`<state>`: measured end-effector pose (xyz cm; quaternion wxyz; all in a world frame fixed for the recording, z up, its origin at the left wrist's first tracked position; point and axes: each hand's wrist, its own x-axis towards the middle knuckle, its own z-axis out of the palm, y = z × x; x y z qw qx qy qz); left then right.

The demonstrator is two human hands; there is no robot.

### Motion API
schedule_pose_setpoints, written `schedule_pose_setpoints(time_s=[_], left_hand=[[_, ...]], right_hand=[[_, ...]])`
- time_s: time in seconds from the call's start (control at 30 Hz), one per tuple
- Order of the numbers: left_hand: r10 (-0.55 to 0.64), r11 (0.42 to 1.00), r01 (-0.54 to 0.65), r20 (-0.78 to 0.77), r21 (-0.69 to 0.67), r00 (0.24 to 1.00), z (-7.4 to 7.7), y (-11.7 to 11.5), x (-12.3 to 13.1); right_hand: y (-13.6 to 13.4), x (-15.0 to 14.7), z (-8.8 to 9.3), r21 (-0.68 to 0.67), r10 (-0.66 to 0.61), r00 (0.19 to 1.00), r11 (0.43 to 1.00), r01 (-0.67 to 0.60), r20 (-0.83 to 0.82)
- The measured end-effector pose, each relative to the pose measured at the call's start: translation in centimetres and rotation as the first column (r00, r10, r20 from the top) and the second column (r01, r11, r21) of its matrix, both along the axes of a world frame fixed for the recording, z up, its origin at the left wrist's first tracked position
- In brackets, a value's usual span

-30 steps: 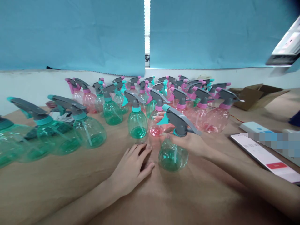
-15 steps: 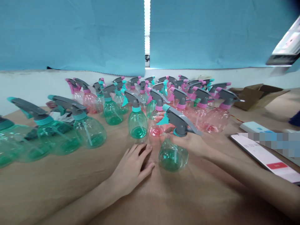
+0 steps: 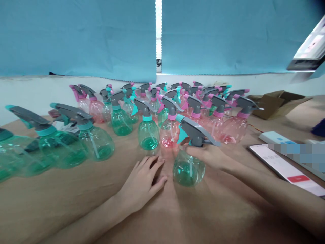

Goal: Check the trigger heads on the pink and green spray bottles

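Observation:
A green spray bottle [image 3: 189, 171] with a grey head and teal trigger stands upright on the table. Wrapped round its neck, just under the head, is my right hand [image 3: 205, 152], thumb across the front; its other fingers are partly hidden behind the bottle. My left hand [image 3: 144, 183] lies on the tabletop to the left, fingers apart, holding nothing. Just beyond the hands are another green spray bottle [image 3: 149, 135] and a pink spray bottle [image 3: 169, 132].
Several pink and green spray bottles crowd the back of the table, and several green bottles [image 3: 96, 144] stand at left. On the right are a phone [image 3: 281, 166], a white box [image 3: 275, 138] and an open cardboard box [image 3: 271, 105]. Blue curtains [image 3: 76, 37] hang behind.
My right hand has closed round the bottle's neck, its thumb now in front. Its fingers stretched out behind the bottle before. My left hand has stayed put.

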<state>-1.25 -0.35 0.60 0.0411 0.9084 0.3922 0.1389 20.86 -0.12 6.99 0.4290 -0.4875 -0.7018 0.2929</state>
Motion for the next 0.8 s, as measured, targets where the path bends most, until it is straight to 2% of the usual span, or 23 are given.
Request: schedule_pose_setpoints(time_s=[0.17, 0.37, 0.67, 0.8], left_hand=[[0.004, 1.000, -0.004, 0.006, 0.005, 1.000, -0.04, 0.05, -0.01], [0.004, 1.000, -0.004, 0.005, 0.010, 1.000, -0.25, 0.02, -0.11], [0.013, 1.000, -0.013, 0.027, -0.010, 1.000, -0.32, -0.11, -0.14], [-0.006, 0.999, 0.009, 0.052, -0.047, 0.999, -0.03, -0.20, -0.15]], right_hand=[[-0.02, 0.17, -0.15, 0.008, 0.032, 0.999, 0.999, -0.032, 0.031], [-0.15, -0.22, 0.19, 0.004, -0.016, 0.995, 1.000, 0.015, 0.101], [-0.18, -0.74, 0.36, 0.017, -0.034, 0.993, 0.999, 0.032, 0.117], [-0.12, -0.75, 0.27, 0.001, -0.098, 0.989, 0.995, 0.099, 0.110]])
